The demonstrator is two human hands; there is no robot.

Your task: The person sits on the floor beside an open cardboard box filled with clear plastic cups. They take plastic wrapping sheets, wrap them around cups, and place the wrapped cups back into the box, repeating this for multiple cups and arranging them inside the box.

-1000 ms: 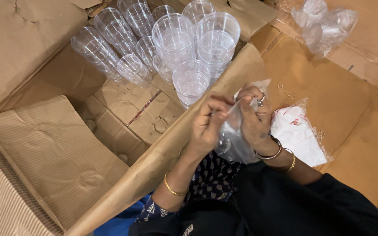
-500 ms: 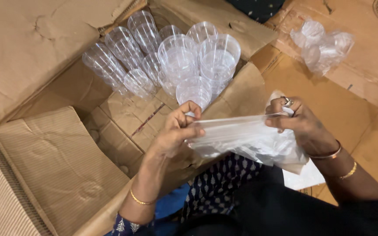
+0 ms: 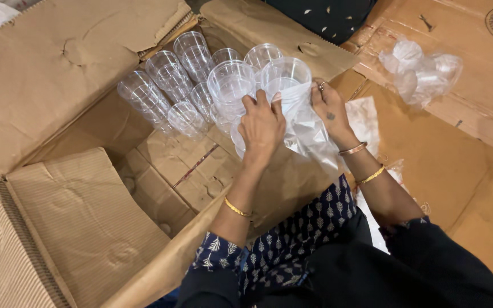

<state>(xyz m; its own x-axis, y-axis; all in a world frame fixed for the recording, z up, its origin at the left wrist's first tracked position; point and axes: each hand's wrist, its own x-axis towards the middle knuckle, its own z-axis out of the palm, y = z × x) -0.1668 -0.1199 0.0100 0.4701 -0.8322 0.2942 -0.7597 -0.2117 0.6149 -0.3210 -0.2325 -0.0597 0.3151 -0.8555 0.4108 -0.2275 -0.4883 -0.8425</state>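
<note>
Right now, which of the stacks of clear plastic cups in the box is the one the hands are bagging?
The cup stack farthest right, nearest the person. The left hand and right hand hold a clear plastic bag against it; the other stacks stand bare to its left.

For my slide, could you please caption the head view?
Both hands, left hand and right hand, pull a clear plastic bag over stacked clear cups in a cardboard box.
</note>
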